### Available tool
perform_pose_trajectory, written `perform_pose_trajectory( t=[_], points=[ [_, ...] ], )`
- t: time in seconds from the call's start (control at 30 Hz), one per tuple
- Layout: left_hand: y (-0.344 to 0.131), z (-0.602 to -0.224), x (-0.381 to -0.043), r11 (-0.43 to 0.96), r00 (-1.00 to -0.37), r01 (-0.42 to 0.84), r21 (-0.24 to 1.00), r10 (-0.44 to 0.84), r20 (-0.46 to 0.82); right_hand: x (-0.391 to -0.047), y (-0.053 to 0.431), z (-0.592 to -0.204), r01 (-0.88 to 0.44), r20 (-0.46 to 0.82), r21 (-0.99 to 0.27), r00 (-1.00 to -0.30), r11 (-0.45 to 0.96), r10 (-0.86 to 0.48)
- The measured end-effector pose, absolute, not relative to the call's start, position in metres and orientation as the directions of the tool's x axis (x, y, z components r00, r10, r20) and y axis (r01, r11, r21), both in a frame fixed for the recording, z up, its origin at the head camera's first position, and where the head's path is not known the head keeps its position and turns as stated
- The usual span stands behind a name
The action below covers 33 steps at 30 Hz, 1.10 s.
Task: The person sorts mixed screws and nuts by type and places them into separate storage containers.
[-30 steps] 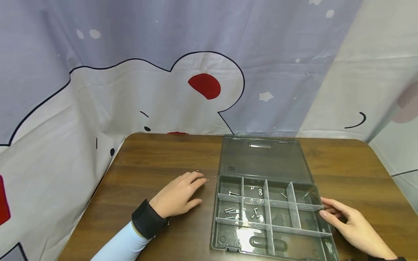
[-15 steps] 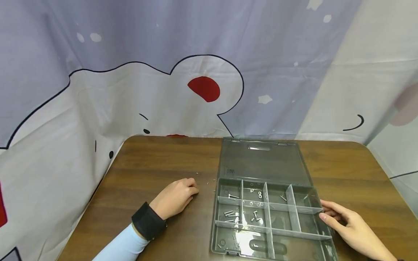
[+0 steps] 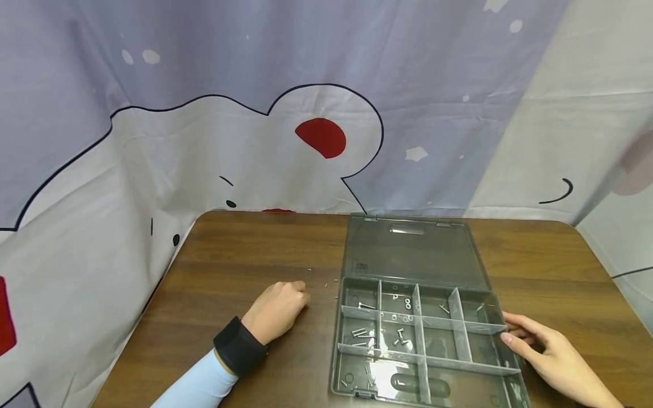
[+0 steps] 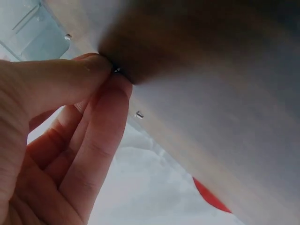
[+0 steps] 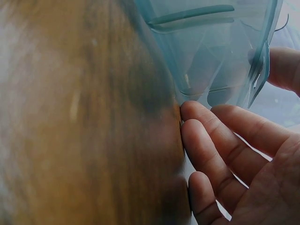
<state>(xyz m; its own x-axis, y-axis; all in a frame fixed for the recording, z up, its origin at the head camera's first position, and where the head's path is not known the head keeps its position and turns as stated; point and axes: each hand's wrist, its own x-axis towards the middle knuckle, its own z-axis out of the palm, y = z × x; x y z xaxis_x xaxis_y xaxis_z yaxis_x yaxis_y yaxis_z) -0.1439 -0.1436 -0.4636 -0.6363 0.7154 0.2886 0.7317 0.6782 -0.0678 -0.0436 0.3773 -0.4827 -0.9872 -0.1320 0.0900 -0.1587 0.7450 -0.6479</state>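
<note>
Low over the wooden table, left of the parts box, is my left hand (image 3: 275,311). Its thumb and index fingertips pinch a tiny silver screw (image 4: 117,70), mostly covered by the fingertips. The grey see-through compartment box (image 3: 469,385) lies with its lid (image 3: 408,243) folded back. My right hand (image 3: 553,354) holds the box's right side wall, thumb at the rim and fingers along the outside. Screws (image 3: 359,332) and small nuts or washers (image 3: 407,304) lie in several compartments.
Several tiny metal pieces (image 3: 309,270) lie on the table (image 3: 245,243) between the left hand and the box. One silver piece (image 4: 139,114) shows near the left fingertips. A printed curtain (image 3: 433,113) hangs behind the table's far edge.
The left hand has drawn back from the tiny pieces toward the lower left, its spread fingers closing together into a pinch. The right hand has stayed at the box's side.
</note>
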Motion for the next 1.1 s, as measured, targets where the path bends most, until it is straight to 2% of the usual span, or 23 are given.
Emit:
perform_pose_trajectory(
  t=[0.17, 0.47, 0.8, 1.1],
  points=[
    [-0.143, -0.464, -0.146, 0.680, -0.634, 0.730, -0.070, 0.712, 0.301, -0.044, 0.377, -0.482, -0.147, 0.078, -0.650, -0.989, 0.746, -0.127],
    [-0.132, -0.460, -0.151, 0.649, -0.620, 0.761, 0.000, 0.726, 0.298, -0.044, 0.377, -0.480, -0.161, 0.095, -0.649, -0.987, 0.744, -0.131],
    [-0.072, -0.412, -0.141, 0.531, -0.501, 0.847, 0.014, 0.789, 0.356, -0.044, 0.376, -0.480, -0.167, 0.099, -0.648, -0.986, 0.743, -0.136],
    [0.011, -0.397, -0.121, 0.401, -0.370, 0.914, -0.067, 0.889, 0.271, -0.043, 0.376, -0.481, -0.160, 0.088, -0.655, -0.987, 0.739, -0.135]
  ],
)
